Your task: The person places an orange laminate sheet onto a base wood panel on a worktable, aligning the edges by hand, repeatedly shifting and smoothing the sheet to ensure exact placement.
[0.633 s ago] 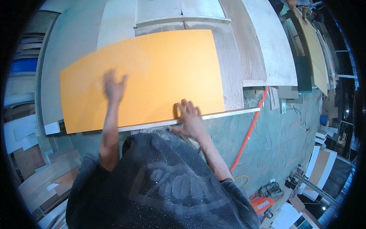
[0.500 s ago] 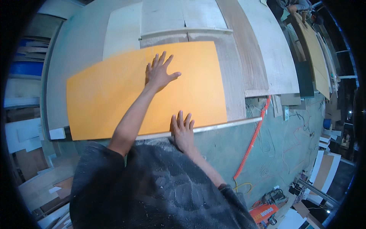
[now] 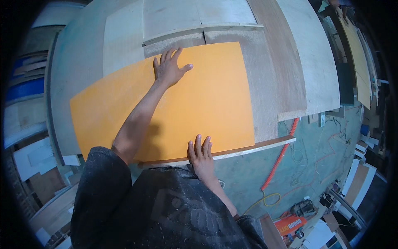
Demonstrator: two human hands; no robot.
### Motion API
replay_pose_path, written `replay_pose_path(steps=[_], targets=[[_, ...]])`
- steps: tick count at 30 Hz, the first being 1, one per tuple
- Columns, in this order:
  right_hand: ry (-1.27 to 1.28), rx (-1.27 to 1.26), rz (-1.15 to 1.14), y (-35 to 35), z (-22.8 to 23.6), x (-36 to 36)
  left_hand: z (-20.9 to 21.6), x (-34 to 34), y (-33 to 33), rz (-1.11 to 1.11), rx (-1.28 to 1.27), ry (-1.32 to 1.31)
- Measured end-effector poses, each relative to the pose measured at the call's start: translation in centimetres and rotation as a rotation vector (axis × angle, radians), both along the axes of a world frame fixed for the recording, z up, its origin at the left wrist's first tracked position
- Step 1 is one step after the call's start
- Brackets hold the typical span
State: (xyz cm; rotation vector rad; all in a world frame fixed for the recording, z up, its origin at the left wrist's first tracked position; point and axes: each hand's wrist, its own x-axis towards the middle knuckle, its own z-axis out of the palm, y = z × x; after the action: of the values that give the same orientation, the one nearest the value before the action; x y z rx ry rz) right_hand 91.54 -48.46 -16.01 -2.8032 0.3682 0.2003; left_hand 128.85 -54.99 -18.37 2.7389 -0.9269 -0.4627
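Note:
A large orange sheet (image 3: 211,95) lies flat on the worktop in front of me, its face smooth and plain. My left hand (image 3: 168,72) rests on it with fingers spread, the fingertips at the sheet's far edge and the thumb pointing right. At the near edge, my right hand (image 3: 202,159) lies with fingers stretched out on the orange surface, its palm by the edge. Beneath the sheet's near side runs a pale wooden strip (image 3: 273,143), which sticks out to the right. Neither hand wraps round anything.
Grey-brown boards (image 3: 263,83) and pale panels (image 3: 315,62) cover the worktop around the sheet. A raised wooden batten (image 3: 203,30) crosses behind it. An orange coiled hose (image 3: 278,157) hangs at the right. Stacked boards (image 3: 27,89) stand left; tools (image 3: 304,207) lie lower right.
My left hand has moved to the sheet's far edge. The orange sheet has shifted slightly against the strip, showing more of it at the near side. The view has shifted too.

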Motion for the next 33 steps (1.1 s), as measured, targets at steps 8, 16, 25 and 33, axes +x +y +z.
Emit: replay_pose_path(steps=[8, 16, 25, 33], targets=[[-0.071, 0.046, 0.123, -2.8, -0.9, 2.6, -0.5, 3.1, -0.7, 0.021, -0.012, -0.002], [-0.144, 0.046, 0.133, -3.5, -1.2, 3.3, -0.3, 3.7, -1.1, 0.025, 0.017, -0.003], [-0.141, 0.026, 0.153, -5.2, -2.1, 5.0, -2.5, 6.3, -2.5, 0.032, -0.011, -0.026], [-0.197, 0.019, 0.136, -6.3, -4.7, 6.8, -4.0, 8.3, -4.0, 0.016, -0.01, -0.064]])
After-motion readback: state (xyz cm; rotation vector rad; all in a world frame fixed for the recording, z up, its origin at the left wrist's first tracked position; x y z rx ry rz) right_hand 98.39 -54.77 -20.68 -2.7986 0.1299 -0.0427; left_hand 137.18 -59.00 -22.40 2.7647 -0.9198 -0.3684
